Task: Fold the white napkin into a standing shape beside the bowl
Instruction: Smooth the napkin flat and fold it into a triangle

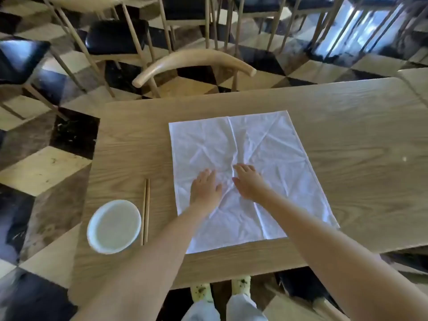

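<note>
Now, from the head view, the white napkin lies spread flat on the wooden table, right of the chopsticks and bowl. Left hand and right hand press it open-palmed, gripping nothing.

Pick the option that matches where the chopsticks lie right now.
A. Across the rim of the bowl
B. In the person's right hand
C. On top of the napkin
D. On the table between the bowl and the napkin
D: the chopsticks lie side by side on the bare table, just right of the bowl and left of the spread white napkin, with neither hand on them.
</note>
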Available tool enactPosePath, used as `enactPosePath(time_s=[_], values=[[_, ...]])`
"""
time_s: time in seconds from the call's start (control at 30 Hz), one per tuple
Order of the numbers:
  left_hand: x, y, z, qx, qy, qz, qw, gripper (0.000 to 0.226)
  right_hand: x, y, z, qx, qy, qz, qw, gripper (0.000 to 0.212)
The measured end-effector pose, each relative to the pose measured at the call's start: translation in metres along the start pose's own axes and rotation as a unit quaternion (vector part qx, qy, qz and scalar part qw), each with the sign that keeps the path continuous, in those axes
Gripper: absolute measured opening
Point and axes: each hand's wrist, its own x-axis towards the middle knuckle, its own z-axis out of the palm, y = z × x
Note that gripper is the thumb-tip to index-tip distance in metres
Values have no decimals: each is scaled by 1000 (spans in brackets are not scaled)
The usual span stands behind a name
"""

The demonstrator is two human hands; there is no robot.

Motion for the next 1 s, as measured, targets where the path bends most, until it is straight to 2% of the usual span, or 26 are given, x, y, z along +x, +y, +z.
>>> enactPosePath(time_s=[0.13, 0.27, 0.5, 0.8, 0.93, 1.0], values=[[1, -14, 25, 119, 85, 9, 989, 59, 6, -3, 45, 4, 45, -44, 998, 53], [9, -25, 22, 127, 133, 20, 983, 62, 16, 27, 48, -34, 120, -71, 990, 56], [3, -44, 10, 152, 153, -30, 976, 71, 48, 88, 18, -62, 148, -7, 987, 55], [1, -40, 11, 156, 166, -38, 973, 72, 62, 162, -19, -58, 157, 68, 984, 54], [7, -36, 14, 151, 149, -81, 974, 73, 57, 146, -23, -36, 118, 107, 987, 58], [15, -11, 24, 111, 152, -107, 976, 64, 41, 107, -7, -10, 117, 48, 992, 56]])
